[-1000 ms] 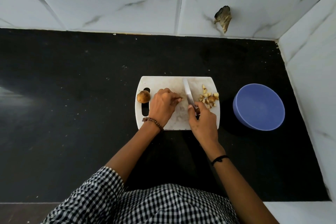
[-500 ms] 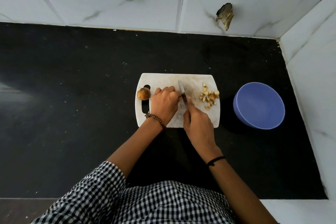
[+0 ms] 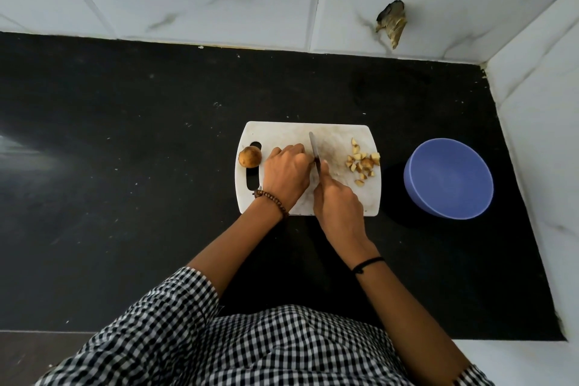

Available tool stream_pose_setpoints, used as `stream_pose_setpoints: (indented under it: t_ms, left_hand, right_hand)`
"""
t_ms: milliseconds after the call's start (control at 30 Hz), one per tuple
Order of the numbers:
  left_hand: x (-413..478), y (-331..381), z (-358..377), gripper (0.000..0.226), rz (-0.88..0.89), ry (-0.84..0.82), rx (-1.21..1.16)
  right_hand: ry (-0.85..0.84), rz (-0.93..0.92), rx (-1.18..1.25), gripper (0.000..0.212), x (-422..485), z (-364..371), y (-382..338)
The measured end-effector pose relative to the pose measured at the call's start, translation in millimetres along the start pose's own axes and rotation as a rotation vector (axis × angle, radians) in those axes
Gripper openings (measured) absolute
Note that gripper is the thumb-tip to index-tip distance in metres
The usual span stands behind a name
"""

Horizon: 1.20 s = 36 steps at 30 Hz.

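Black stone countertop (image 3: 125,166) under white marble-look tiles, and I'm watching the white plastic cutting board (image 3: 338,135) at its middle. Now the right hand (image 3: 338,207) is clenching the handle of the steel-bladed kitchen knife (image 3: 314,150), with the blade pointing away across the board's centre, just beside the left hand (image 3: 286,172). That hand is curling knuckles-up on the board. Whatever it's pinning is hidden, so I cannot tell if it's grasping anything.

I'm worrying about those fingertips, because a slip off a rounded piece could nick them. The whole brown potato (image 3: 249,157) is sitting by the handle slot and could roll off.

Counting: one board, one knife, one whole potato, one round blue plastic bowl (image 3: 448,178) on the right, and a dozen-odd diced potato pieces (image 3: 362,163), too bunched for an exact tally.
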State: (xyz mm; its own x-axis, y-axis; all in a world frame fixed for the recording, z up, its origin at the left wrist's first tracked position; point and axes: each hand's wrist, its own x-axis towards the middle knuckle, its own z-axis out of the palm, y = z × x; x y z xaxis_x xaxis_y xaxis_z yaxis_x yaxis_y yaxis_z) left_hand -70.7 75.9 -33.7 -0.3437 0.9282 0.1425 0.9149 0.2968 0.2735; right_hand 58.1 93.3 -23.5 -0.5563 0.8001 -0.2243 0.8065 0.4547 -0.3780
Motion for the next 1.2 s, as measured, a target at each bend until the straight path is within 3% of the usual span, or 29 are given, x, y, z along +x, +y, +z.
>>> stream_pose_setpoints:
  t_ms: [400, 800, 1200]
  left_hand:
    - [-1.2, 2.3, -3.3, 0.026, -0.051, -0.021, -0.043]
    - [0.9, 2.6, -3.1, 0.021, -0.117, -0.057, -0.184]
    - [2.5, 0.9, 0.5, 0.013, -0.159, -0.069, -0.287]
  right_hand:
    - [-0.004, 0.019, 0.056, 0.056, 9.4, -2.3, 0.5]
    - [-0.014, -0.009, -0.098, 0.057, -29.9, -3.8, 11.3]
    - [-0.039, 0.013, -0.098, 0.053, -59.2, -14.5, 26.8]
